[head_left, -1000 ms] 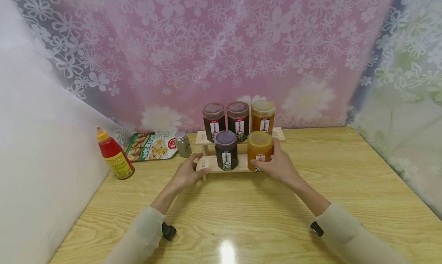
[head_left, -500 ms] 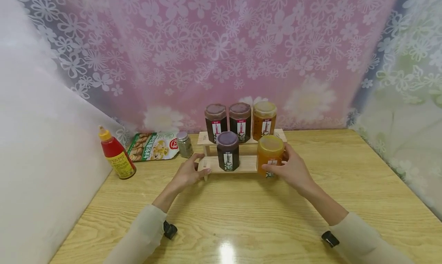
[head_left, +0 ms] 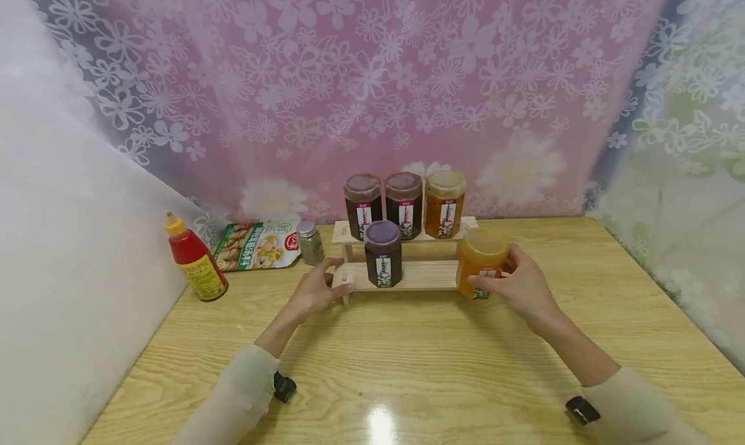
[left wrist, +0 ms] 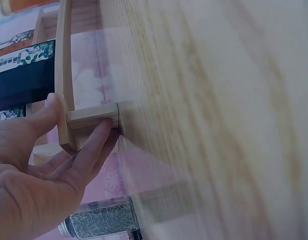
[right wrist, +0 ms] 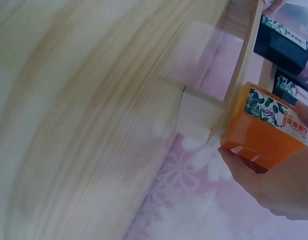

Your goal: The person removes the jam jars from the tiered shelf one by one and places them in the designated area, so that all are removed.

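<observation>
In the head view my right hand [head_left: 528, 295] grips an orange jar [head_left: 480, 259] by its side, at the right end of the lower step of a wooden two-step rack [head_left: 429, 275]. The right wrist view has the jar's base [right wrist: 254, 142] at the step's end; whether it bears fully on the wood I cannot tell. My left hand [head_left: 315, 291] holds the rack's left end. The left wrist view places its thumb on the step's edge and its fingers against the leg [left wrist: 94, 116]. A dark purple-lidded jar [head_left: 383, 256] stands upright on the lower step, left of the orange one.
Two dark jars [head_left: 363, 206] and an amber jar [head_left: 445, 206] line the upper step. Left of the rack are a small spice jar [head_left: 310, 243], a food packet [head_left: 256, 246] and a red sauce bottle [head_left: 196, 260]. A floral cloth [head_left: 372, 108] hangs behind.
My right hand has carried the orange jar rightward along the lower step, away from the dark jar, to the step's right end. The left hand has stayed on the rack.
</observation>
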A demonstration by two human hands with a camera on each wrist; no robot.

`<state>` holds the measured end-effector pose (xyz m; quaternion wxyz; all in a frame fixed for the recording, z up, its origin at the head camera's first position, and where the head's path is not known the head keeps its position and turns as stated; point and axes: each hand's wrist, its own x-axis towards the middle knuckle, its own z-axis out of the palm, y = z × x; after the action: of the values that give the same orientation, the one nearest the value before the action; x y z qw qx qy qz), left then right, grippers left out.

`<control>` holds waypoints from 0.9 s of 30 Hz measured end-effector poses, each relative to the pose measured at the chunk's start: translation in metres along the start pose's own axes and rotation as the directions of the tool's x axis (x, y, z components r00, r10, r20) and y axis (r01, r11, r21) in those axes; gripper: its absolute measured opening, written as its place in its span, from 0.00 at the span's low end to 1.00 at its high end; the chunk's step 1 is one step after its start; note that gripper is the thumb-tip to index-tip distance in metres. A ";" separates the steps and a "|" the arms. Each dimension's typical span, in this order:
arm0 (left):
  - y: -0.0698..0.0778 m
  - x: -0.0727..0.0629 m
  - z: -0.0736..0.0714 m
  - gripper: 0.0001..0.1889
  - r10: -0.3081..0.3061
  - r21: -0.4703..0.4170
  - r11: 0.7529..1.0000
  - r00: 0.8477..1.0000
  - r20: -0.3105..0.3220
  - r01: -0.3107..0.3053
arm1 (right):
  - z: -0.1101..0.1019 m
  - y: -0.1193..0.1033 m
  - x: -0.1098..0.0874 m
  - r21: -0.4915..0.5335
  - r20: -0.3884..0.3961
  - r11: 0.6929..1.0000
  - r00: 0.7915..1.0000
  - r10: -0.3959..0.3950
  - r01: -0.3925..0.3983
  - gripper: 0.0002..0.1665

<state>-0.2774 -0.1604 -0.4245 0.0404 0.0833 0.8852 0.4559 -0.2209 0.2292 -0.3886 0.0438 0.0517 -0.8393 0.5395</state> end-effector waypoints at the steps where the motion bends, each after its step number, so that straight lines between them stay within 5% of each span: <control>1: 0.000 0.000 0.000 0.34 0.002 0.003 1.000 1.000 0.000 -0.002 | -0.002 0.001 0.000 -0.004 -0.005 1.000 1.000 -0.001 0.001 0.52; 27: 0.002 0.001 0.002 0.33 0.012 0.053 0.999 1.000 -0.005 -0.011 | -0.059 0.036 0.011 -0.092 -0.100 0.995 0.995 0.029 -0.038 0.52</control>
<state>-0.2776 -0.1571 -0.4242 0.0334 0.0884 0.8967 0.4325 -0.2351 0.2971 -0.3949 0.0784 0.0087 -0.8612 0.5021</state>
